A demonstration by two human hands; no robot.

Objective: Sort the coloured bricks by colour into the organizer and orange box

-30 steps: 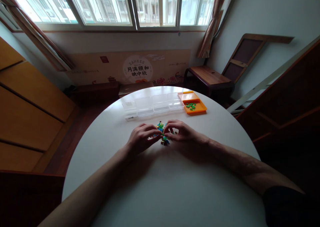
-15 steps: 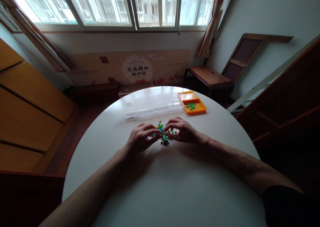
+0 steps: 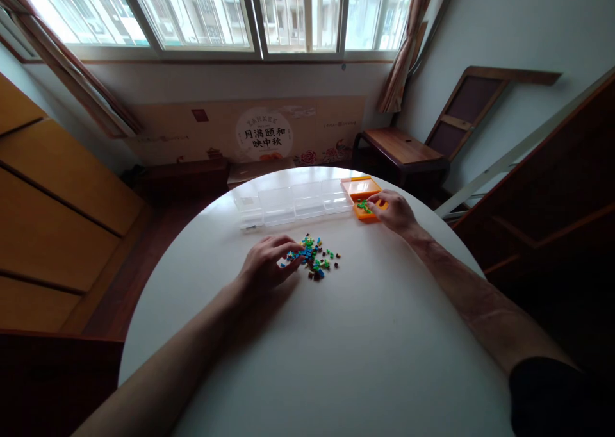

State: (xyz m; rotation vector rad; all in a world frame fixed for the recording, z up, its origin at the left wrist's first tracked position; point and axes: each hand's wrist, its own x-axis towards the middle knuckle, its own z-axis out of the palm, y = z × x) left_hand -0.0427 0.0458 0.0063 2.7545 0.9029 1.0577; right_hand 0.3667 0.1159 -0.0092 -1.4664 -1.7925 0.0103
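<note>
1. Bench [image 3: 336, 354]: white, rounded top; bears items 2 to 5.
2. Mixed small pieces [image 3: 308, 254]: blue, green, yellow and dark brown; loose heap near the middle of the bench, with strays to its right and on its near side.
3. Orange box [image 3: 366, 218]: two sections, the rear one glossy; stands beyond the heap and to its right.
4. Green pieces [image 3: 363, 206]: loose lot, lying in the nearer section of the orange box.
5. Clear plastic boxes [image 3: 275, 211]: transparent, set in a row behind the heap, the right end just beside the orange box.
6. Left hand [image 3: 264, 261]: at the heap's left edge; fingers curved, the thumb and forefinger parted. Cannot tell whether a piece is held.
7. Right hand [image 3: 396, 211]: over the orange box's right side; fingers bent, tips at the green pieces. Cannot tell whether they grasp one.
8. Wooden stool [image 3: 403, 145]: brown, beyond the bench, on the right.
</note>
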